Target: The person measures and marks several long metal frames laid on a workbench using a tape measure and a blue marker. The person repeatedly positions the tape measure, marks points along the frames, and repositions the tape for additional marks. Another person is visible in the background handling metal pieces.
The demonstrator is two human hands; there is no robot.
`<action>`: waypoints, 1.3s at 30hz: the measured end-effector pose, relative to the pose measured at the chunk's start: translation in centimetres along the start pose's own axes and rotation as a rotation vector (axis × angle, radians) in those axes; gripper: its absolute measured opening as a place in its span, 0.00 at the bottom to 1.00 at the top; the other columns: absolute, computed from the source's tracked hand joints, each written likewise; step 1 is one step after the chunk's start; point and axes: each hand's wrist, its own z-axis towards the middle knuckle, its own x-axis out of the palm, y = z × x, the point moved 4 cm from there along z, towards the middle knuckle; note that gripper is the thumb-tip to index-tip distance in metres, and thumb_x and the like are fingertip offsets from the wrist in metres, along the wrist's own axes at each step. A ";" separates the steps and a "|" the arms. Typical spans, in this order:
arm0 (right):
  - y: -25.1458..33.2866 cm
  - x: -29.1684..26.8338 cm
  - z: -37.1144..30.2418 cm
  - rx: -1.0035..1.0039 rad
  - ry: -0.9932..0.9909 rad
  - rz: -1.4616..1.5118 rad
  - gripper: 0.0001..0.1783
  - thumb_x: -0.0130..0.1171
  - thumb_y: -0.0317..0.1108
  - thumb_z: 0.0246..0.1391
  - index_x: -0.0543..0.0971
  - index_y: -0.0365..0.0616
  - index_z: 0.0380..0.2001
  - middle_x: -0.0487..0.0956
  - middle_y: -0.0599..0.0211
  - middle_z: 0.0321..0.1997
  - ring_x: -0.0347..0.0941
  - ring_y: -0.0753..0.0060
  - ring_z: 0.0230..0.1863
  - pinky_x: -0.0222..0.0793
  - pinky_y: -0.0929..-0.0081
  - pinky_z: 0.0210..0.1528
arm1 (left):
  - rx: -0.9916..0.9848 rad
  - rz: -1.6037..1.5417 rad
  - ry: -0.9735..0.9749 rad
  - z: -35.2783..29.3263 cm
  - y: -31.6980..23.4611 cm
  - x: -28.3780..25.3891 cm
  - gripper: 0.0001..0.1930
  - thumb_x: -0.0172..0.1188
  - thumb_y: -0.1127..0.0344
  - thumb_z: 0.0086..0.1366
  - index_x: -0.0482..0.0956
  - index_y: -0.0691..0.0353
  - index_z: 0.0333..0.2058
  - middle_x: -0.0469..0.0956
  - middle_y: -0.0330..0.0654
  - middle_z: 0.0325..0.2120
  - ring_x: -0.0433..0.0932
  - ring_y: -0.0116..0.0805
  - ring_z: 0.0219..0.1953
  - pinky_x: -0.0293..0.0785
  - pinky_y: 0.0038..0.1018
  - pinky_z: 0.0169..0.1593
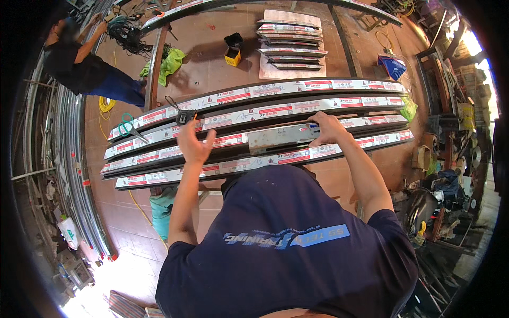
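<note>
Metal plate (277,137), grey and bare of film, lies flat across the third of four long curved metal strips (254,112), roughly at the strips' mid-length. The strips run side by side and are covered in white protective film with red and blue printing.

Right hand (327,129) rests on the right end of the plate, fingers spread and pressing down on its top edge; it is laid flat rather than closed around anything. Left hand (194,142) sits to the left of the plate, apart from it, palm down on the same strip with fingers curled loosely toward the film; whether it is pinching the film cannot be told.

A small black tool (185,116) lies on the second strip just beyond the left hand, not touched by it. Green-handled scissors (128,126) lie farther left of the plate, across the strips' left ends.

Beyond the plate, on the brown floor (212,63), a stack of shorter film-covered strips (290,42) is laid out, with a small black and yellow container (233,50) to its left and a green cloth (170,62) farther left.

A second person (85,66) in dark clothing bends over black cables (126,34) far to the left beyond the plate, with hands well clear of the strips.
</note>
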 end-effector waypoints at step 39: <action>2.0 3.0 -1.6 0.009 -0.204 -0.035 0.62 0.89 0.39 0.32 0.74 0.55 0.77 0.76 0.61 0.73 0.85 0.42 0.64 0.87 0.47 0.67 | 0.185 -0.031 0.583 -1.0 -7.2 2.2 0.51 0.88 0.32 0.44 0.84 0.57 0.62 0.79 0.47 0.50 0.82 0.52 0.55 0.74 0.52 0.63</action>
